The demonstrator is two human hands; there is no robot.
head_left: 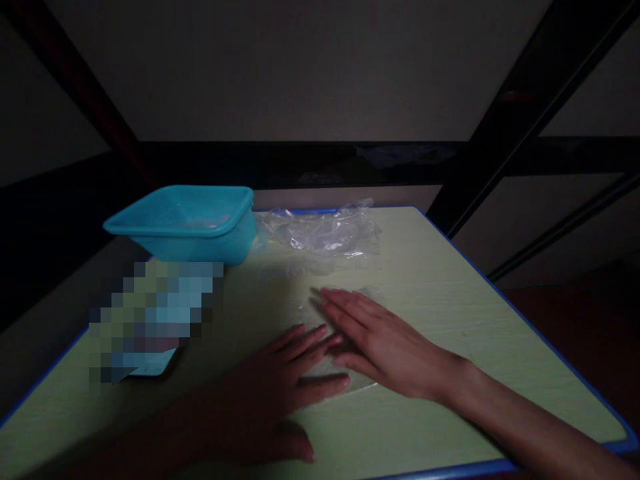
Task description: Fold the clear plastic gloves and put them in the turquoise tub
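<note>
A clear plastic bag lies flat on the table, partly hidden beneath both hands. My left hand rests on its near left part, palm down, with the fingers spread. Across from it, my right hand lies flat over the bag's right side, fingers stretched out and close together. The fingertips of the two hands nearly meet. Neither hand grips anything.
A turquoise plastic basin stands at the table's back left. Crumpled clear plastic lies by the back edge. Left of my hands is a pixelated flat object. The pale table has a blue rim; a wall rises behind it.
</note>
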